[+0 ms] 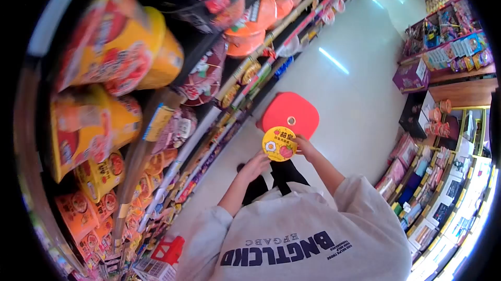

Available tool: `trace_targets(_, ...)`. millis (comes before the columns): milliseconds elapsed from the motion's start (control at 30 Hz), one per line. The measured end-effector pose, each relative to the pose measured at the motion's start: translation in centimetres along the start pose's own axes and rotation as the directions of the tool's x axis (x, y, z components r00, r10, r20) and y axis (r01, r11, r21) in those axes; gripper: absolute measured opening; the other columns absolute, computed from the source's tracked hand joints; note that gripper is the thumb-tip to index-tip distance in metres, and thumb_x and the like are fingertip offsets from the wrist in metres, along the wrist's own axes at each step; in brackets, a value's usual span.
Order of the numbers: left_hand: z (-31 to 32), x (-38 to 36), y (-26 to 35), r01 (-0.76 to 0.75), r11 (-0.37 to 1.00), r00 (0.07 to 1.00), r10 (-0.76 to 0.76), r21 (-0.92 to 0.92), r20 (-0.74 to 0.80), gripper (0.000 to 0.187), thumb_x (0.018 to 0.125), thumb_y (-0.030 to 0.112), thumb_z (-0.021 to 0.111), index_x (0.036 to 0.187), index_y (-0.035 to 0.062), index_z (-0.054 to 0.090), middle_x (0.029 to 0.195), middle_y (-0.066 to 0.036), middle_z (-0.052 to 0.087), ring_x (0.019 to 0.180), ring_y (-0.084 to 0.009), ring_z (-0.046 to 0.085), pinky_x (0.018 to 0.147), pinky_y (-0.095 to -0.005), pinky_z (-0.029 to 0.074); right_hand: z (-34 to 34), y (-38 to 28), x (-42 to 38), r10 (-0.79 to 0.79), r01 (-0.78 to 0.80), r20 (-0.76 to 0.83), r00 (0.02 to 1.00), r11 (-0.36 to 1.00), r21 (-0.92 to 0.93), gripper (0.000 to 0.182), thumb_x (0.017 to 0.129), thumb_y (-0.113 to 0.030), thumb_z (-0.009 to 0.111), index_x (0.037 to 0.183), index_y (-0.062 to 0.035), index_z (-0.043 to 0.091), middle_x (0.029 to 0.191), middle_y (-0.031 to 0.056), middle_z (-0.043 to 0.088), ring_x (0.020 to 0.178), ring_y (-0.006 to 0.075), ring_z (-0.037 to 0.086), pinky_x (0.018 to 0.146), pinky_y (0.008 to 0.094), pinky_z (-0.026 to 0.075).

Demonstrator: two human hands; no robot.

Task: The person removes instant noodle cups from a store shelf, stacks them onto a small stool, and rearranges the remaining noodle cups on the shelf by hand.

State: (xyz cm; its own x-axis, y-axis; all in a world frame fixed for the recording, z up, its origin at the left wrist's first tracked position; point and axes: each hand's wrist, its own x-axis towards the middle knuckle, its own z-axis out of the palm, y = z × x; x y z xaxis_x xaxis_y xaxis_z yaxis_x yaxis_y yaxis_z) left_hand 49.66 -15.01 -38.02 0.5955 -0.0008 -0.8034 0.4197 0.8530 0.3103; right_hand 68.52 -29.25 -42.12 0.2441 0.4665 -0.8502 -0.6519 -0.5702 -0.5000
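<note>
A round instant noodle cup (279, 143) is held between my two hands, its yellow lid with an egg and a tomato picture facing up. My left hand (257, 165) is closed on its left side. My right hand (305, 149) grips the right side, near the lid's rim. The cup's body is hidden under the lid. Just beyond the cup stands a red plastic stool (290, 107) with a hole in the middle of its seat, partly covered by the cup.
Shelves on the left carry yellow noodle cups (115, 46), orange bowls (245, 41) and several packets. Across the pale floor (347, 93) are more racks, a purple box (411, 75) and a black box (417, 111). A red and white package (167, 252) sits low on the left.
</note>
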Motion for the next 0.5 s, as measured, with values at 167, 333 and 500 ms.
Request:
trace_targets(167,0.6,5.0,-1.7,0.248,0.957,0.96,-0.222,0.149,-0.168,0.05,0.081,0.036,0.056,0.124,0.0118,0.045,0.121,-0.007,0.047,0.115,-0.0203,0.041,0.093,-0.0382,0.035,-3.4,2.1,3.4,0.133,-0.132,-0.012,0.991,0.99,0.056,0.055,0.08,-0.031,0.053,0.128,-0.0101,0.039,0.121,0.0103,0.049,0.109,0.0252,0.048,0.089,0.0411,0.039)
trace_targets(333,-0.6,11.8,-1.7,0.241,0.947,0.944,-0.178,0.21,-0.277,0.05,0.077,0.033,0.058,0.12,0.0103,0.048,0.118,-0.009,0.05,0.112,-0.019,0.043,0.087,-0.0359,0.036,-4.0,2.5,6.6,0.084,-0.076,-0.053,0.995,0.987,0.139,0.057,0.08,-0.027,0.052,0.133,-0.0137,0.035,0.124,0.0118,0.045,0.117,0.027,0.039,0.091,0.0441,0.036)
trace_targets(500,1.0,11.8,1.7,-0.023,0.984,0.921,0.089,0.175,-0.38,0.061,0.077,0.03,0.056,0.131,0.0066,0.039,0.126,-0.008,0.046,0.118,-0.0193,0.041,0.095,-0.0398,0.032,-3.5,1.0,8.6,0.009,-0.01,-0.032,0.999,1.0,-0.028,0.063,0.082,-0.029,0.049,0.139,-0.013,0.028,0.121,0.0085,0.048,0.107,0.0212,0.047,0.086,0.0376,0.04)
